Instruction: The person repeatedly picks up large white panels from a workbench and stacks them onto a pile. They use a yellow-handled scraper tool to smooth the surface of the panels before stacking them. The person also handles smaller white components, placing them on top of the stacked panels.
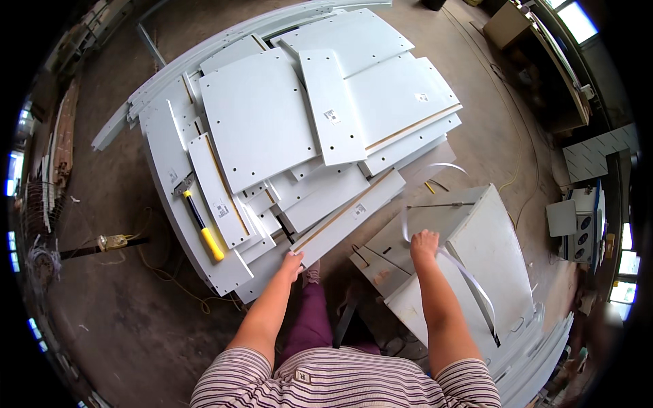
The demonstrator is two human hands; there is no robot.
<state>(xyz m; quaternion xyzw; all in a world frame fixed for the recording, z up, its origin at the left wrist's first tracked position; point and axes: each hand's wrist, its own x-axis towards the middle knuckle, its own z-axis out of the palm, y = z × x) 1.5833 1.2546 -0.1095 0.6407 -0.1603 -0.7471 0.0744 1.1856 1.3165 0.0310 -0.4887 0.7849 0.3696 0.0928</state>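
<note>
My left hand (294, 265) is closed on the near end of a long, narrow white board (350, 216) with a brown strip along it and a small printed label. That board lies at the front of a stack of drilled white panels (257, 122). My right hand (424, 243) is closed on a thin white strip (469, 277), which curls up past the hand and trails down to the right. Beneath the right hand stands a white cabinet-like box (493, 238). On the left of the stack lies a hammer-like tool (201, 221) with a metal head and a black and yellow handle.
Long white profiles (204, 51) run behind the stack. At the lower right lie more long white pieces (534, 353). A white and blue machine with round dials (583, 221) stands at the right, below a brown wooden cabinet (544, 68). Cords (190, 294) cross the concrete floor.
</note>
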